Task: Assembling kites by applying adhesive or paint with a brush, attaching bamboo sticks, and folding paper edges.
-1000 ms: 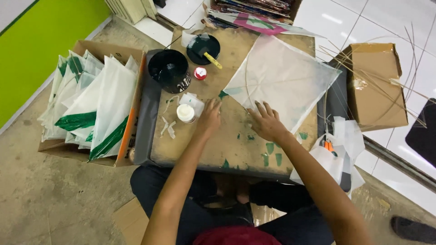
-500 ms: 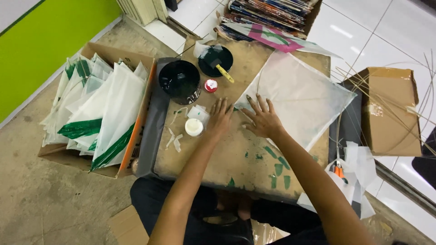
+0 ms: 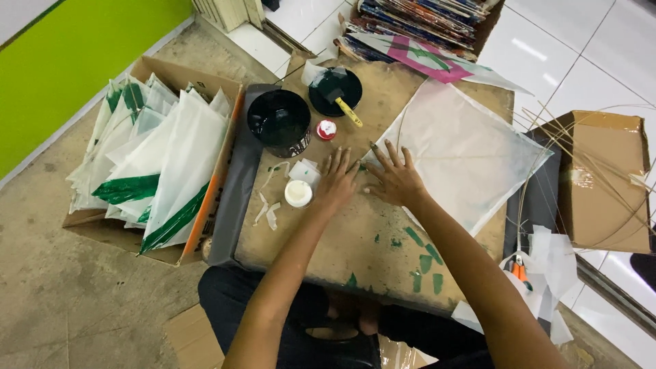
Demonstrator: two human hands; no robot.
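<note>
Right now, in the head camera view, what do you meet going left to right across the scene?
Cardboard box of white and green kites → black bowl → left hand → right hand → white kite sheet → open cardboard box.

- Kite sheet (image 3: 465, 157): thin, translucent white paper, faintly glossy.
- Work board (image 3: 369, 239): matt brown, rough, smeared with green paint.
- Black pot (image 3: 279, 123): glossy plastic.
- Box (image 3: 225, 171) beside the board's left edge: matt cardboard.
</note>
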